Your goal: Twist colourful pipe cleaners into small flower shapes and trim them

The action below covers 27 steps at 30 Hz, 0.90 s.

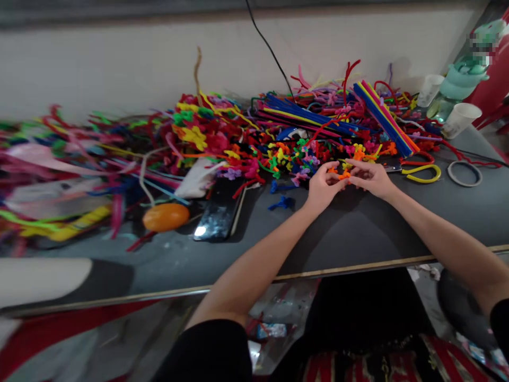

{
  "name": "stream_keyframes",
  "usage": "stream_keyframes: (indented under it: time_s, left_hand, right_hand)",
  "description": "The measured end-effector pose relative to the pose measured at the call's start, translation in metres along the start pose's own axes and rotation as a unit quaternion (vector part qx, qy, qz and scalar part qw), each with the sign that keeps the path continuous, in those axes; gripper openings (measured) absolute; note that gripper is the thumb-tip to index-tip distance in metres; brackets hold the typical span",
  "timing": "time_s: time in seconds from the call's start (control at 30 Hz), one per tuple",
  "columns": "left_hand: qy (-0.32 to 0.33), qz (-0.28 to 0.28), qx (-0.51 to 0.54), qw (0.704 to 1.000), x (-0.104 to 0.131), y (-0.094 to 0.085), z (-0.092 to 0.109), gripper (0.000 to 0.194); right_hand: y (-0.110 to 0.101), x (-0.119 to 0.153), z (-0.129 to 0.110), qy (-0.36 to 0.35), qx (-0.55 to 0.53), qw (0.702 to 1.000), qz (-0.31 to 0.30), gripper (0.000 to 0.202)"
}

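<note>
Between both hands, near the table's right half, is a small orange pipe-cleaner piece (pixel 342 174). My left hand (pixel 324 185) pinches its left side with thumb and fingers. My right hand (pixel 370 178) closes on its right side, the fingertips of both hands nearly touching. Just behind them lies a heap of small multicoloured pipe-cleaner flowers (pixel 282 158). Two blue twisted pieces, one of them a blue flower (pixel 282 202), rest on the table left of my left hand. Scissors with yellow handles (pixel 422 173) lie right of my right hand, their blades partly hidden.
Bundles of straight pipe cleaners (pixel 385 118) lie on the pile along the wall. A black phone (pixel 218 212) and an orange oval object (pixel 166 217) sit left. Paper cups (pixel 461 119), a green bottle (pixel 453 90) and a grey ring (pixel 464 174) are at right on the grey table (pixel 358 233).
</note>
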State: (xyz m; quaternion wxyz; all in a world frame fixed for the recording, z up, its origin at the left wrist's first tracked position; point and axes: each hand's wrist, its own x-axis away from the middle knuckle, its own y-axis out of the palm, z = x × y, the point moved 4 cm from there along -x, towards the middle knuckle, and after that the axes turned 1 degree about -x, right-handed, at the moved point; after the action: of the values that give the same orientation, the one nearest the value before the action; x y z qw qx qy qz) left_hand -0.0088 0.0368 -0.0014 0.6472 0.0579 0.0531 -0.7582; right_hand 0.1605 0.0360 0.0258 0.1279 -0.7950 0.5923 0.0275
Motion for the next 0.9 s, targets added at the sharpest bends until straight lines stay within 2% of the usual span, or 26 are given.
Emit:
stream_keyframes:
  time_s: [0.13,0.27,0.37,0.57,0.7,0.9]
  left_hand:
    - [0.048,0.016,-0.05,0.997,0.003,-0.001,0.003,0.05]
    - [0.09,0.01,-0.061,0.994,0.002,0.001,0.007,0.029]
    - [0.089,-0.007,-0.076,0.993,0.0,0.002,0.007,0.02]
    - [0.021,-0.028,-0.024,0.999,-0.001,0.003,0.002,0.026]
    - [-0.032,-0.017,0.057,0.998,-0.004,0.0,0.001,0.036]
    - [-0.036,-0.077,0.077,0.993,-0.004,0.0,0.009,0.039]
  right_hand:
    - [0.0,0.001,0.005,0.014,0.021,1.0,0.018,0.043]
    - [0.0,0.001,0.005,0.027,0.027,0.999,0.03,0.047]
    - [0.001,0.001,0.003,0.035,0.025,0.999,0.028,0.046]
    - [-0.001,0.001,0.004,0.021,0.018,0.998,0.055,0.029]
    - [-0.004,0.002,0.0,-0.04,0.03,0.996,0.068,0.027]
    - [-0.003,0.005,-0.013,-0.131,0.099,0.985,0.063,0.013]
